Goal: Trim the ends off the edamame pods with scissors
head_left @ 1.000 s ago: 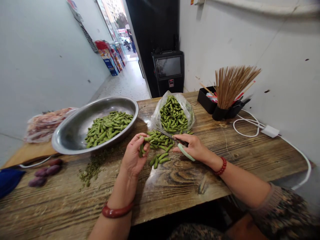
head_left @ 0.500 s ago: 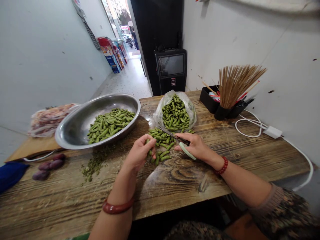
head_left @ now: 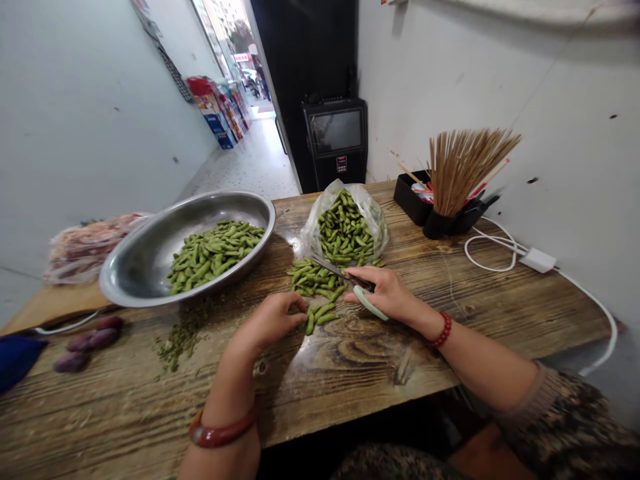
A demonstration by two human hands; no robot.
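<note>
My right hand holds a pair of scissors with pale green handles, the blades pointing left over a small heap of green edamame pods. My left hand rests low at the near left side of this heap, its fingers curled in on pods that they mostly hide. A few loose pods lie between the two hands. Behind the heap, a clear plastic bag lies with its mouth facing me, full of pods. To the left, a wide steel basin contains more pods.
Small green trimmings lie before the basin. Several purple, plum-like fruits and a bag of raw meat are at the left. At the right stand a black holder with wooden skewers and a white cable with adapter.
My left hand has lowered toward me and slightly left, onto the near pods. The right hand keeps the scissors in about the same place. The whole view has shifted a little.
</note>
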